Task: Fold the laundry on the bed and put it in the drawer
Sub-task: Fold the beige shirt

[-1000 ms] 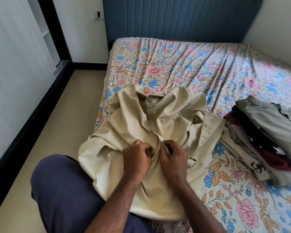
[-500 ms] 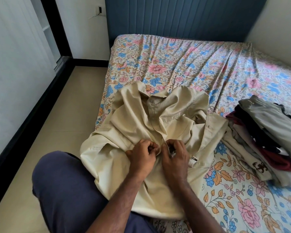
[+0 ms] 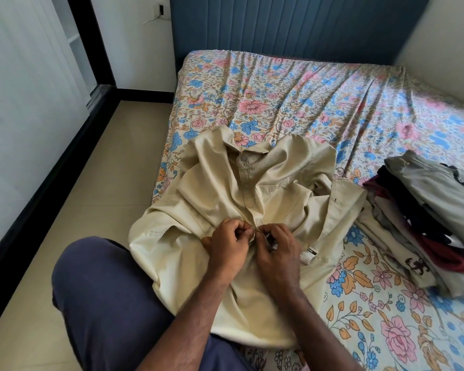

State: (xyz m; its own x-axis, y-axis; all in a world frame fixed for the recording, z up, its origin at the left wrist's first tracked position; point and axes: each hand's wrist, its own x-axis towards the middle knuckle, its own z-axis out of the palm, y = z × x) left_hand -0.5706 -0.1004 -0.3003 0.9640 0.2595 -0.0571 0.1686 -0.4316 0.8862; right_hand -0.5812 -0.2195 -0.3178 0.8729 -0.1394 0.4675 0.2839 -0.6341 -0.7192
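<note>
A beige button-up shirt (image 3: 217, 188) lies front-up and rumpled on the floral bed (image 3: 292, 97), its hem over my lap. Several upper buttons on the placket look closed. My left hand (image 3: 227, 243) pinches the left edge of the placket about halfway down the shirt. My right hand (image 3: 277, 249) pinches the facing edge, fingertips almost touching the left hand's. A white care label (image 3: 308, 255) sticks out beside my right hand.
A stack of folded clothes (image 3: 423, 218), grey piece on top, sits on the bed at the right. My leg in dark blue trousers (image 3: 105, 298) is at the bed's left edge. Tiled floor (image 3: 91, 188) and a white wardrobe (image 3: 24, 103) lie left. No drawer is in view.
Both hands stay pinched together at the same spot on the placket, fingers shifting slightly. The view has tilted a little; the shirt lies as before.
</note>
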